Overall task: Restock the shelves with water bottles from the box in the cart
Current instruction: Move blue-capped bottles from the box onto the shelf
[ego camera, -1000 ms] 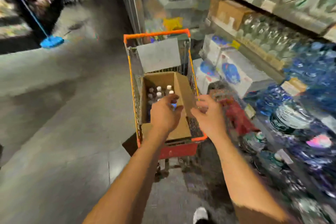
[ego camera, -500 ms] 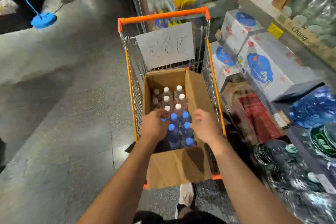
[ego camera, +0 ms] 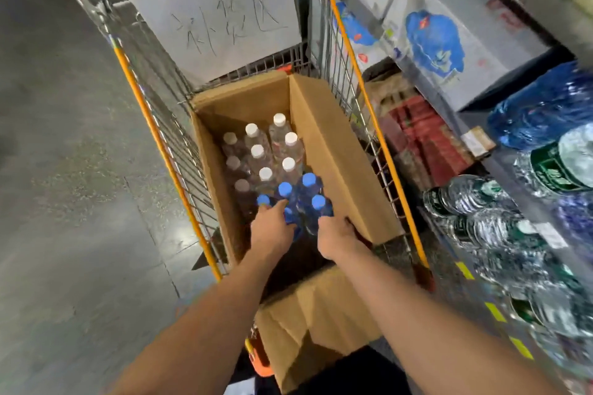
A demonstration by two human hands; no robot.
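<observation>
Left hand (ego camera: 269, 228): reaching down into the cardboard box (ego camera: 337, 157), fingers curled around a blue-capped bottle (ego camera: 290, 212); grip closed on it. Right hand (ego camera: 337, 236): also inside the box, fingers bent over the near bottles beside the right wall; whether it grips one cannot be told. Box: open, flaps up, standing in the wire cart (ego camera: 167, 151) with orange trim. Contents: blue-capped bottles at the near end, white-capped bottles (ego camera: 256, 151) behind them, all upright. Handwritten paper sign (ego camera: 215, 13) on the cart's far end. Shelves (ego camera: 529, 170) to the right, holding wrapped packs of water (ego camera: 481, 218) and white cartons (ego camera: 449, 35).
</observation>
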